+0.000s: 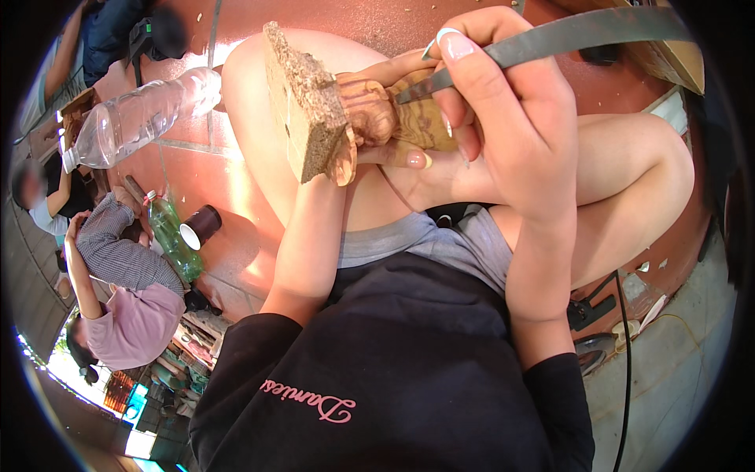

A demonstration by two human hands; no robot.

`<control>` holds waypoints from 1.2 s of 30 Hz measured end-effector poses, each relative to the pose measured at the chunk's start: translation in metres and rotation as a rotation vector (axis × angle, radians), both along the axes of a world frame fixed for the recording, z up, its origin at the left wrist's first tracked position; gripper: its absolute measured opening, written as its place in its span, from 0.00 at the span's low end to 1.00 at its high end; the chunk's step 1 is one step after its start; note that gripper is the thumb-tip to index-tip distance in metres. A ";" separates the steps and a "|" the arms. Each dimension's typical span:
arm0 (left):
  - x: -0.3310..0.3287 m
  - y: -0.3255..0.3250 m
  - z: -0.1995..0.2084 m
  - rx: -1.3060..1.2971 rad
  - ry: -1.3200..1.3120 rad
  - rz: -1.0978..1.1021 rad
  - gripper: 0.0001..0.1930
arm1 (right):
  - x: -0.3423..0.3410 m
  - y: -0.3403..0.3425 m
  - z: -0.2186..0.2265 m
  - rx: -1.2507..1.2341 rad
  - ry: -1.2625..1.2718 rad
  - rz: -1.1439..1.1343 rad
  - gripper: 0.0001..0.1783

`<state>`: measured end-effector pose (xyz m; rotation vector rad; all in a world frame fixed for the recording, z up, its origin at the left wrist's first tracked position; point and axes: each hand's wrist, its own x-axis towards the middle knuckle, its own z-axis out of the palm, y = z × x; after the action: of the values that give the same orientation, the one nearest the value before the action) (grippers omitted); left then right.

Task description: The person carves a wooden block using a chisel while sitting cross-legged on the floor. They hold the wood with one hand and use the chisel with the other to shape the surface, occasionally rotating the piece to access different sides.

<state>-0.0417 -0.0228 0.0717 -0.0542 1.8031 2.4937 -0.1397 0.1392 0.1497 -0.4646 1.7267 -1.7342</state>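
My left hand is wrapped around a carved wooden figure above my lap. Its thumb lies along the near side, with fingers on the far side; the palm is mostly hidden. The figure has streaked yellow-brown grain and rounded carved folds. At its left end is a rough, crumbly-edged brown block. My right hand grips a long, flat, dark grey metal tool between thumb and fingers. The narrow tip meets the carving near its middle, and the wide end extends toward the upper right.
On the tiled floor at left lie a clear plastic bottle, a green bottle and a dark cup. Another person sits farther left. A black cable runs along the right, near a cardboard box.
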 end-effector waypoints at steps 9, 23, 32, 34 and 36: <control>0.011 0.003 -0.007 -0.077 -0.005 0.126 0.42 | 0.010 -0.012 0.010 0.104 0.274 0.004 0.07; 0.012 0.001 -0.002 -0.276 -0.072 0.071 0.42 | 0.011 -0.020 -0.002 -0.051 -0.148 -0.143 0.09; 0.013 0.000 -0.003 -0.265 -0.081 0.050 0.43 | 0.016 -0.030 0.011 0.065 0.494 -0.128 0.07; 0.015 0.001 -0.002 -0.265 -0.082 0.055 0.43 | 0.014 -0.028 0.014 0.112 0.514 -0.067 0.06; 0.016 0.001 -0.002 -0.266 -0.082 0.057 0.43 | 0.004 -0.017 -0.004 0.015 0.399 0.052 0.07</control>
<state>-0.0256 -0.0220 0.0696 -0.2203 2.1122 2.2320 -0.1356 0.1227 0.1457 -0.8900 1.9760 -1.6707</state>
